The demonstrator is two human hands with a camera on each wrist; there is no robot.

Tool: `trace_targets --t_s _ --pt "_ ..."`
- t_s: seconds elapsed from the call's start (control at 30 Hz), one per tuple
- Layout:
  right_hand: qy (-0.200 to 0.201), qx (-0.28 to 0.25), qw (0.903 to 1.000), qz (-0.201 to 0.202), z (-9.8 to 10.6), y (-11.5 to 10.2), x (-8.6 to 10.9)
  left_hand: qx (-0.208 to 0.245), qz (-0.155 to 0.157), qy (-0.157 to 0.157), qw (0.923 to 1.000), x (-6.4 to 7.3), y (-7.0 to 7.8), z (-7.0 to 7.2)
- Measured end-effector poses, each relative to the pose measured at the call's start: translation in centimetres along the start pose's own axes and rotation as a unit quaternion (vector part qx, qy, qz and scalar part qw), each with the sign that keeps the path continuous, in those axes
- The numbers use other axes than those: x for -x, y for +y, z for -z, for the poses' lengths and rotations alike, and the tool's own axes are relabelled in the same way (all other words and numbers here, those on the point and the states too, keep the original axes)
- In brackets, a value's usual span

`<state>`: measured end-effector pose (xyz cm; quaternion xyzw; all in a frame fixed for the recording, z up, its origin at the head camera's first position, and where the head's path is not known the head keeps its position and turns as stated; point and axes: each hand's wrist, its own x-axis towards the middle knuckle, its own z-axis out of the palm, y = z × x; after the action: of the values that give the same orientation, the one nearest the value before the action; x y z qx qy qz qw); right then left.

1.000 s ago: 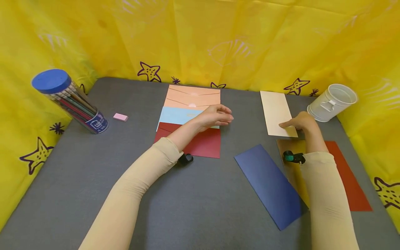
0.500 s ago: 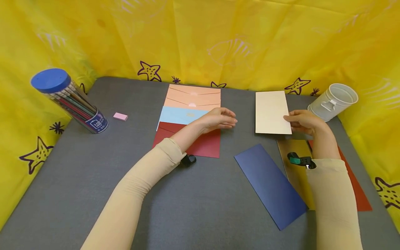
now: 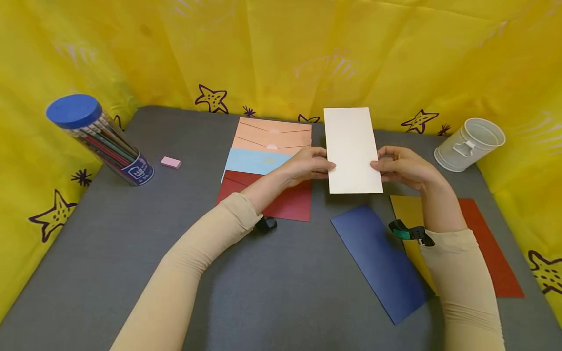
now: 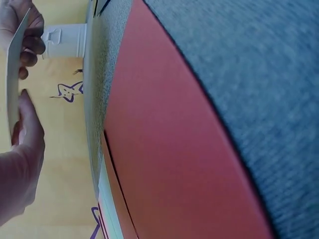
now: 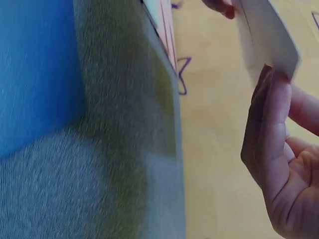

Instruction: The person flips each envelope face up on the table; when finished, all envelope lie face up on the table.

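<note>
A plain cream envelope is held by its long edges between both hands, its left edge pinched by the left hand and its right edge by the right hand. The thumbs are laid on the near face, and the fingers are partly hidden behind it. The envelope is kept clear of the grey surface, as is also shown in the wrist views. Each arm is covered by a beige sleeve. Beneath the left arm, a dark red envelope is partly hidden; beyond it, a light blue envelope and peach envelopes are lined up in an overlapping column. Nearer on the right, a gold piece is partly overlapped by a blue piece, and a red piece is partly covered from sight by the right arm. A white metal cup is placed at the far right. At the far left, a pink eraser is set near a pencil tub topped by a blue lid. The whole is enclosed by a yellow curtain printed with starfish.
</note>
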<state>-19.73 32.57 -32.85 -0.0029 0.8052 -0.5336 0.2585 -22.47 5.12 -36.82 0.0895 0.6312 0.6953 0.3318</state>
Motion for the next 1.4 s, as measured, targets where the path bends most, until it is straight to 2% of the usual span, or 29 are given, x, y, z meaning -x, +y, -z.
trace_targets --t_s 0.27,0.37,0.47,0.53,0.63,0.7,0.8,0.83,0.9,0.97,1.07,1.1,1.17,1.23,1.3,1.33,1.37,1.4 --pt "0.008 0.017 0.9997 0.018 -1.2 -0.9 -0.3 -0.013 -0.034 0.074 0.9966 0.1 0.1 0.3" --pt "0.021 0.033 0.999 0.023 -1.4 -1.0 -0.3 -0.046 -0.064 0.1 0.9919 0.2 0.3 0.4" --pt "0.047 0.039 0.9975 0.035 -1.6 -1.4 0.0 -0.098 -0.099 0.125 0.9823 0.5 0.8 0.4" --pt "0.072 0.024 0.9957 0.054 -1.6 -1.7 0.5 -0.151 -0.125 0.144 0.97 0.9 1.2 0.3" --pt "0.102 -0.046 0.9887 0.1 -1.6 -2.1 1.1 -0.221 -0.167 0.167 0.9463 1.5 1.9 0.1" --pt "0.111 -0.104 0.9789 0.137 -1.6 -2.2 1.4 -0.257 -0.197 0.179 0.929 1.8 2.2 0.0" --pt "0.1 -0.181 0.9606 0.186 -1.6 -2.2 1.6 -0.29 -0.245 0.189 0.9057 2.1 2.3 0.0" --pt "0.092 -0.199 0.955 0.199 -1.5 -2.2 1.7 -0.306 -0.261 0.194 0.8946 2.2 2.3 0.0" --pt "0.067 -0.235 0.9441 0.221 -1.4 -2.2 1.7 -0.347 -0.296 0.204 0.8661 2.2 2.2 0.0" --pt "0.038 -0.262 0.9346 0.238 -1.3 -2.2 1.7 -0.396 -0.33 0.211 0.8307 2.3 2.0 0.1" --pt "0.0 -0.292 0.9244 0.245 -1.0 -2.0 1.7 -0.473 -0.371 0.217 0.7695 2.4 1.8 0.0" --pt "-0.005 -0.299 0.9229 0.243 -0.9 -1.9 1.7 -0.494 -0.381 0.217 0.7509 2.5 1.7 0.0" --pt "-0.009 -0.313 0.9219 0.228 -0.7 -1.8 1.7 -0.538 -0.402 0.216 0.7087 2.5 1.6 -0.1" --pt "-0.004 -0.318 0.9261 0.202 -0.6 -1.6 1.9 -0.576 -0.423 0.214 0.6662 2.6 1.4 -0.1" --pt "0.002 -0.327 0.9285 0.176 -0.5 -1.4 2.0 -0.603 -0.443 0.21 0.629 2.6 1.2 -0.1" --pt "0.004 -0.332 0.929 0.164 -0.4 -1.3 2.0 -0.615 -0.451 0.209 0.6124 2.6 1.1 -0.1" --pt "0.007 -0.332 0.9306 0.154 -0.4 -1.2 2.1 -0.621 -0.457 0.208 0.6014 2.6 1.0 -0.1" --pt "0.009 -0.335 0.9309 0.144 -0.3 -1.0 2.1 -0.626 -0.46 0.209 0.5935 2.5 0.9 -0.1"
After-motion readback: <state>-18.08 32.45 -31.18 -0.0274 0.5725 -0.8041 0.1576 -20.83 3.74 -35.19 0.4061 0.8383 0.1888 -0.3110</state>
